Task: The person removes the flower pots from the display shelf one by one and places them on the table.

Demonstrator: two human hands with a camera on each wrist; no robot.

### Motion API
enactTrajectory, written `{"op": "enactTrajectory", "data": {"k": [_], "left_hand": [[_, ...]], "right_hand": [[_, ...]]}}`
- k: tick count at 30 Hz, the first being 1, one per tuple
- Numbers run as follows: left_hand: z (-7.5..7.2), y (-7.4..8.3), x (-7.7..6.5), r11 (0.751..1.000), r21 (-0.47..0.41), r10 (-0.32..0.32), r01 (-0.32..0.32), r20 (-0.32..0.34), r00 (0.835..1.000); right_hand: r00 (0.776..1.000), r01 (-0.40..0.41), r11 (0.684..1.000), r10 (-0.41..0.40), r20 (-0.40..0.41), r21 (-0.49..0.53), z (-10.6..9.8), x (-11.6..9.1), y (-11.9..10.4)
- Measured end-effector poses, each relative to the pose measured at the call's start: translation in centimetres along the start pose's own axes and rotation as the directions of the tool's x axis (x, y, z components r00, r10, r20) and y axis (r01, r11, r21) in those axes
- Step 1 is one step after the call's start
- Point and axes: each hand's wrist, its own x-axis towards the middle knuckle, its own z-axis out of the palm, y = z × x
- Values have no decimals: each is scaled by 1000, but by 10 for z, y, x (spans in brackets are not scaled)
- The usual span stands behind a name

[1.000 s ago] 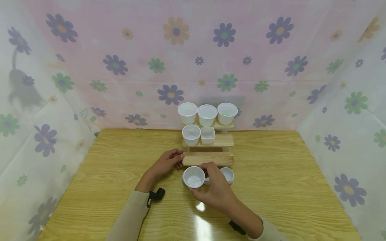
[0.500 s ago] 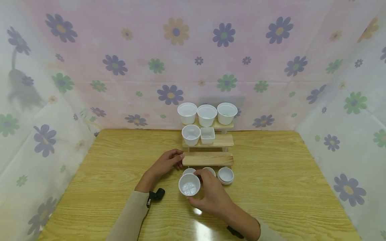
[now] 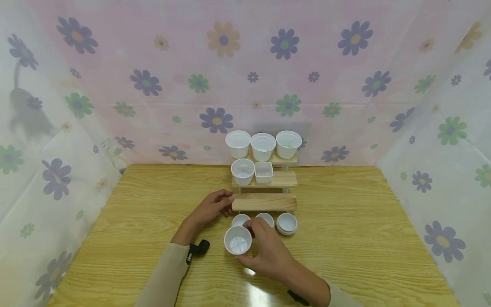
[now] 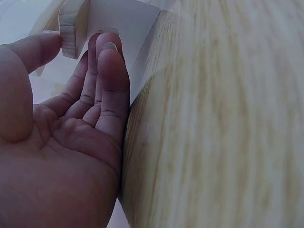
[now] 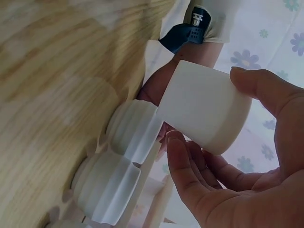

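Observation:
My right hand holds a small round white pot by its sides, between thumb and fingers, mouth facing up. In the right wrist view the smooth white pot is off the table. My left hand is at the left end of the lowest board of a stepped wooden stand. In the left wrist view its thumb touches the end of the board, the index finger reaches up beside it, and the other fingers stay below.
White stacked pots stand before the stand: left, middle and right. Three larger pots line the top step. A round pot and a square pot share the middle step. A flowered cloth hangs behind.
My right hand has drawn the white pot toward me and a little left, away from the front row, which now shows more fully. My left hand has stayed at the stand.

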Motion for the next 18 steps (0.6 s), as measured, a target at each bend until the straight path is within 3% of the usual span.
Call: {"op": "enactTrajectory", "data": {"k": [9,18], "left_hand": [[1,2,-1,1000,0,-10,10,-10,1000],[1,1,0,1000,2,-11,11,-5,1000]], "right_hand": [[997,-35,999,35,65,-3,7,-2,2],[999,-16,996,20,42,-86,11,-4,4]]}}
